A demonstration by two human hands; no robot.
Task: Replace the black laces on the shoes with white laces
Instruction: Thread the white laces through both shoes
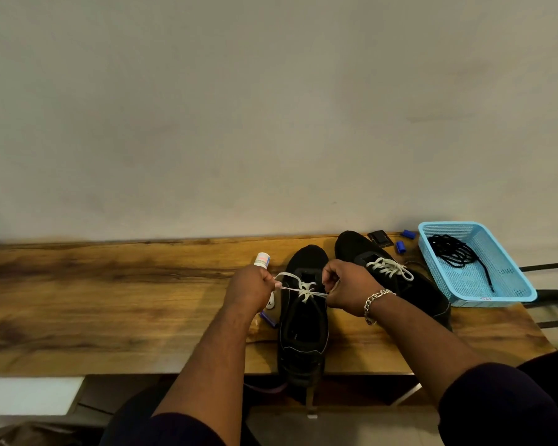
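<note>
Two black shoes stand on the wooden table (pixel 110 284). The near shoe (pixel 303 333) carries a white lace (pixel 305 289) crossed over its tongue. My left hand (pixel 252 288) pinches the lace's left strand and my right hand (pixel 345 284), with a silver bracelet on its wrist, grips the right strand, so the lace is stretched between them. The far shoe (pixel 400 278) lies to the right with a white lace (pixel 390 267) threaded through it. Black laces (pixel 458 252) lie coiled in a light blue basket (pixel 509 294) at the table's right end.
A small white bottle (pixel 262 259) stands just behind my left hand, with a white object and a purple one (pixel 269 317) beside the near shoe. A black item (pixel 380 238) and two small blue pieces (pixel 400 246) lie by the wall. The wall runs along the table's far edge.
</note>
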